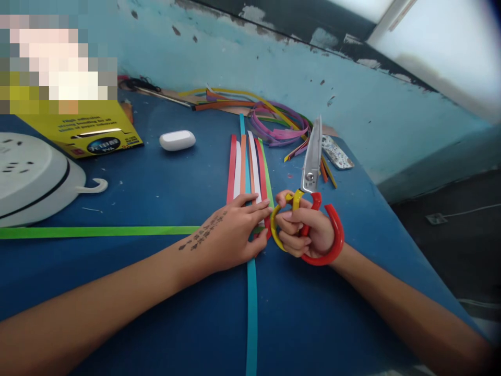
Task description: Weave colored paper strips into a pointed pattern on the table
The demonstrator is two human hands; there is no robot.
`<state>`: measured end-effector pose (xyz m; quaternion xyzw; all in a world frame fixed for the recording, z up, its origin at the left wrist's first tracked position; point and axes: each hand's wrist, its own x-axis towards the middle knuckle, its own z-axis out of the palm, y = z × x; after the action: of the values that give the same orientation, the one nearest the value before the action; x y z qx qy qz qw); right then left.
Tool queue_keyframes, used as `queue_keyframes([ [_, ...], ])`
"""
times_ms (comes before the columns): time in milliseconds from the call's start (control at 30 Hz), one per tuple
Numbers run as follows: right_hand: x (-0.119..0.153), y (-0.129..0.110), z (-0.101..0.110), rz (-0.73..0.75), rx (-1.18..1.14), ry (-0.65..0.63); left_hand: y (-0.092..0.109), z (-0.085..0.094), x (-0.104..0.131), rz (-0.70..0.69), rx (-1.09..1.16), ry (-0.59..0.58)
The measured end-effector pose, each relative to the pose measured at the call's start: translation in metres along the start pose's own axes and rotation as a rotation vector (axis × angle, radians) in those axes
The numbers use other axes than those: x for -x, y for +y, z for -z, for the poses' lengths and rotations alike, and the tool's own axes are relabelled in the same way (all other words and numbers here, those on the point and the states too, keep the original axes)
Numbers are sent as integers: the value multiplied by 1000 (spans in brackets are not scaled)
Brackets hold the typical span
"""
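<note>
Several coloured paper strips (237, 167) lie side by side on the blue table, pointing away from me. My left hand (235, 230) rests on their near ends, its fingers stretched out over them. From under it a long green strip (117, 231) runs to the left and a blue strip (251, 318) runs toward me. Just right of the strips, my right hand (305, 224) is wrapped round the scissors (311, 162), which have one yellow and one red handle. Their blades are together and point up and away.
A white case (177, 140) lies beyond the strips, with a yellow box (90, 130) and a white hooked object (35, 177) at the left. Coiled strips (274, 128) and a speckled phone-like object (337, 152) lie at the back right. A wall (235, 57) stands behind.
</note>
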<state>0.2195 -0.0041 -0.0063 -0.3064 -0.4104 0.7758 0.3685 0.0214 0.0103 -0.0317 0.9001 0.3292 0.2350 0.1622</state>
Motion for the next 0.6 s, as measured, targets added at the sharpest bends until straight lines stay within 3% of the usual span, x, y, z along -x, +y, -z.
queue_keyframes([
  [167, -3, -2, 0, 82, -19, 69, 1, 0, 0, 19, -5, -12],
  [600, -5, -1, 0, 11, -5, 42, 0, -1, 0, 9, -5, -4],
])
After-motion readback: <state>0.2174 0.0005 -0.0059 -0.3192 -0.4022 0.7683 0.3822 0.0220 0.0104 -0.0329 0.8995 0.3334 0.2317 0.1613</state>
